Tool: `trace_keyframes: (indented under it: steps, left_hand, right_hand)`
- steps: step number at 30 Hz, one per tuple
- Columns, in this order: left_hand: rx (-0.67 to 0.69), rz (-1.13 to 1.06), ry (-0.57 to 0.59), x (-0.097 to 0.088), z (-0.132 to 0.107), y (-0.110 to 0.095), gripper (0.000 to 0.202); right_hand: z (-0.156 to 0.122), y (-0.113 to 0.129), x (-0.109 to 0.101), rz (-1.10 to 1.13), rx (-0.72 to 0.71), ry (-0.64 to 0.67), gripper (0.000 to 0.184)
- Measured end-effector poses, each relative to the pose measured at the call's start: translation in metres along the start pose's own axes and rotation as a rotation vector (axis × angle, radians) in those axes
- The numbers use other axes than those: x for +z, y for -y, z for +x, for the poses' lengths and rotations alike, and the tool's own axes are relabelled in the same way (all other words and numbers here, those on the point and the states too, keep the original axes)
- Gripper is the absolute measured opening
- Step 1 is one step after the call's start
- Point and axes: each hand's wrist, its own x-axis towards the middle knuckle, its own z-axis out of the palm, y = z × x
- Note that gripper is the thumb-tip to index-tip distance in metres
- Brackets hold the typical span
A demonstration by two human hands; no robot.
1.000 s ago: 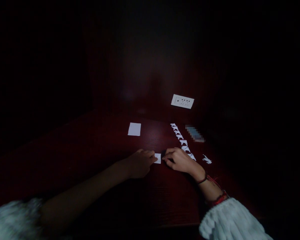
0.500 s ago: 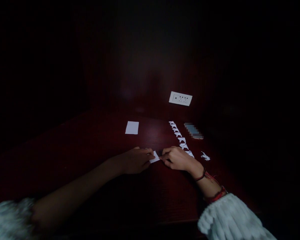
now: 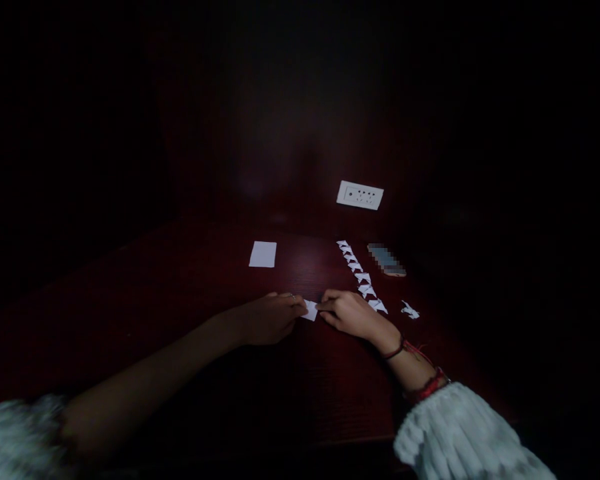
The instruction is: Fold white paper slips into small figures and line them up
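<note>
— Where do we have the small paper?
— On the counter, left of the near end of the row of folded papers.
— And how do we hold it?
— Our left hand grasps its left edge; our right hand has curled fingers touching its right edge, though we cannot tell whether they pinch.
— What else do we see around the row?
— A larger white sheet left of its far end, a phone just to its right, and a crumpled scrap right of its near end. Beyond it, we see a white socket plate.
</note>
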Motion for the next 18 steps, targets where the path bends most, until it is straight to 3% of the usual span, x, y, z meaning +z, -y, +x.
trace_keyframes:
  steps: [7, 18]
  left_hand:
    - [0.069, -0.047, -0.02, 0.0044, 0.0018, 0.0077, 0.038]
    - [0.062, -0.171, 0.032, -0.0011, 0.0029, 0.0104, 0.039]
  right_hand:
    - [0.0013, -0.0011, 0.0038, 0.075, 0.05, 0.004, 0.025]
    - [0.0011, -0.0062, 0.006, 0.147, -0.091, -0.031, 0.026]
